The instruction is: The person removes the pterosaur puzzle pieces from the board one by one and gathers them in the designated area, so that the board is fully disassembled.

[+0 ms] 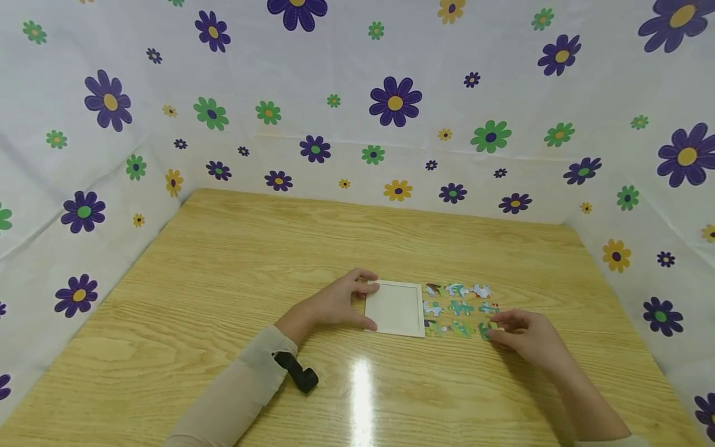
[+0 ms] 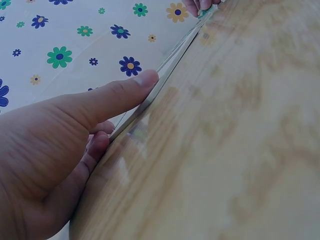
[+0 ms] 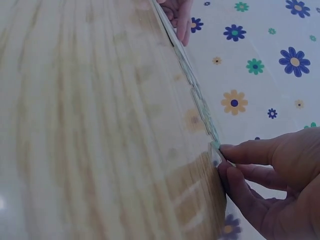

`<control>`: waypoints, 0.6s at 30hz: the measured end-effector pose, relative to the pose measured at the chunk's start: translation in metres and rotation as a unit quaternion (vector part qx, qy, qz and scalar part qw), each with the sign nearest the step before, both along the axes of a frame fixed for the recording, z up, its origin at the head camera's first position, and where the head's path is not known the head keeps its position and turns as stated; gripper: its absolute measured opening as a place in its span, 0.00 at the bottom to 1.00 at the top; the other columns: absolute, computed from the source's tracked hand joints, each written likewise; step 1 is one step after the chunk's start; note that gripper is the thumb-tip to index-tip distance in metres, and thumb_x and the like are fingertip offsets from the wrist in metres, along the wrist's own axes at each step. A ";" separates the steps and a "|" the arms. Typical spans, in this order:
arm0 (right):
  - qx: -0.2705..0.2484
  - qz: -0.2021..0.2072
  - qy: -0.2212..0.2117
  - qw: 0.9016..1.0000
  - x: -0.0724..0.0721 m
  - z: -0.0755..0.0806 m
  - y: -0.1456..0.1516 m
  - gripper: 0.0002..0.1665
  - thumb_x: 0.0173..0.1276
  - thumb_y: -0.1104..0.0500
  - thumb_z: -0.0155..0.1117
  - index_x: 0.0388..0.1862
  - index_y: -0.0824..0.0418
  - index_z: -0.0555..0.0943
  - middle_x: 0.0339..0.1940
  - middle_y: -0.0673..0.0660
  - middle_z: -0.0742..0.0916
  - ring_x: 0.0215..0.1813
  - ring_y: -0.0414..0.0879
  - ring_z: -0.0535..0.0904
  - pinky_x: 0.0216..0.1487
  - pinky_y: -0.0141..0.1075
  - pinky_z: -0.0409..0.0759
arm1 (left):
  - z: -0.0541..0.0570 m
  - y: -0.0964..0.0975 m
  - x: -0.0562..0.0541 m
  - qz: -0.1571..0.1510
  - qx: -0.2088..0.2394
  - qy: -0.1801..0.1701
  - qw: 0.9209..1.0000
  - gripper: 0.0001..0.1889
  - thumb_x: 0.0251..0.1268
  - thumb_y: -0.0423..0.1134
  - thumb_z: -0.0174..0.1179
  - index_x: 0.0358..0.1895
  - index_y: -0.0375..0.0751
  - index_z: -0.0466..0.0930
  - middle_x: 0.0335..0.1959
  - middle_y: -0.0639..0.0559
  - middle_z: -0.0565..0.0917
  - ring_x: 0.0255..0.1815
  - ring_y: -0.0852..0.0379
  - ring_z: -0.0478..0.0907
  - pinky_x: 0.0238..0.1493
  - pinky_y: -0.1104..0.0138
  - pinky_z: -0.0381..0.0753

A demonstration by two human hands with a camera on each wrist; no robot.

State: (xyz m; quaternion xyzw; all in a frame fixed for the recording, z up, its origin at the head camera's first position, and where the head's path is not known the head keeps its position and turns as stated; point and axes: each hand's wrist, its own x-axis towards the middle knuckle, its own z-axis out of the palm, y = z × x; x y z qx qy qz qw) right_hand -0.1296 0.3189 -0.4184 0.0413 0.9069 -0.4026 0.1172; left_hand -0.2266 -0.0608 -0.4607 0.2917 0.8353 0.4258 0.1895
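A square, pale wooden puzzle tray (image 1: 394, 308) with a raised rim and a bare inside lies flat on the table. My left hand (image 1: 341, 302) holds its left side, thumb at the near corner and fingers at the far corner. In the left wrist view the thumb (image 2: 127, 92) rests along the tray's rim (image 2: 150, 97). Right of the tray, colourful jigsaw pieces (image 1: 461, 307) lie spread in three rows. My right hand (image 1: 530, 341) pinches the jigsaw piece (image 1: 485, 329) at the near right end between thumb and fingers, partly covering it.
The wood-grain table (image 1: 268, 248) carries a bright light reflection in front of the tray. A black strap (image 1: 296, 371) hangs from the left sleeve (image 1: 240, 385). White cloth with printed flowers (image 1: 335, 74) encloses the table at the back and both sides.
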 end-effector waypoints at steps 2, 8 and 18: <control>0.021 -0.004 0.002 1.000 0.000 0.000 -0.002 0.28 0.65 0.49 0.72 0.55 0.67 0.81 0.50 0.64 0.84 0.45 0.47 0.84 0.40 0.35 0.83 | 0.000 -0.001 0.000 -0.001 0.001 -0.001 1.000 0.46 0.48 0.49 0.79 0.72 0.39 0.70 0.75 0.59 0.61 0.67 0.55 0.70 0.68 0.62 0.72; 0.028 -0.004 0.003 1.000 -0.001 0.001 -0.007 0.28 0.66 0.50 0.72 0.55 0.70 0.82 0.50 0.66 0.86 0.43 0.48 0.87 0.43 0.40 0.85 | 0.000 -0.003 0.000 0.001 0.006 -0.001 1.000 0.46 0.48 0.49 0.79 0.72 0.39 0.70 0.75 0.58 0.61 0.67 0.54 0.71 0.68 0.63 0.72; 0.020 0.003 0.001 1.000 -0.003 0.004 -0.014 0.29 0.70 0.44 0.66 0.57 0.66 0.82 0.53 0.65 0.86 0.45 0.50 0.86 0.42 0.40 0.85 | 0.000 -0.018 0.007 -0.002 0.003 0.052 0.999 0.38 0.63 0.53 0.68 0.73 0.41 0.68 0.75 0.54 0.61 0.69 0.52 0.69 0.69 0.56 0.71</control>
